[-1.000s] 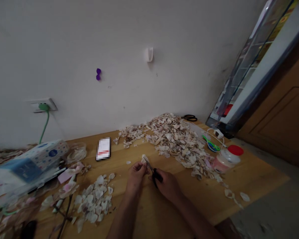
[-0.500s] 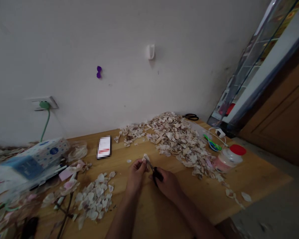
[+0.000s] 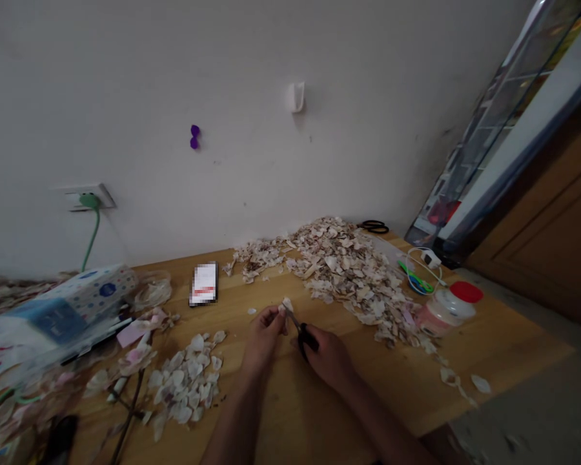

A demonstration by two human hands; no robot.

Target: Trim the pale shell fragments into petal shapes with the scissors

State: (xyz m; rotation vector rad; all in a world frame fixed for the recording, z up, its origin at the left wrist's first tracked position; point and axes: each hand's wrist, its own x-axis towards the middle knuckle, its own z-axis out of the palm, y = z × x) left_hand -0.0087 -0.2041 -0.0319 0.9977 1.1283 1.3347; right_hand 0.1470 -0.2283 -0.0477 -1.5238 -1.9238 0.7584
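Observation:
Between the fingertips of my left hand (image 3: 266,326) is a small pale petal-like piece (image 3: 287,303), partly covered by the fingers. My right hand (image 3: 330,354) is closed round the black handles of a pair of scissors (image 3: 303,337). The blades reach the pale piece, close to my left fingertips; whether they are parted I cannot make out. A small heap of pale petal-like pieces (image 3: 188,381) lies left of my left forearm. Beyond my hands, to the right, spreads a larger heap of drier, browner pieces (image 3: 339,265).
On the wooden table (image 3: 368,413) are a phone (image 3: 204,284), a tissue pack (image 3: 82,300), dried flowers on stems (image 3: 130,400) and a red-lidded jar (image 3: 448,309). Another pair of scissors (image 3: 374,227) and a white cable (image 3: 423,265) lie at the back right. The wall stands behind.
The view has shifted slightly. Both hands keep nearly the same position, with the scissors still at the pale piece.

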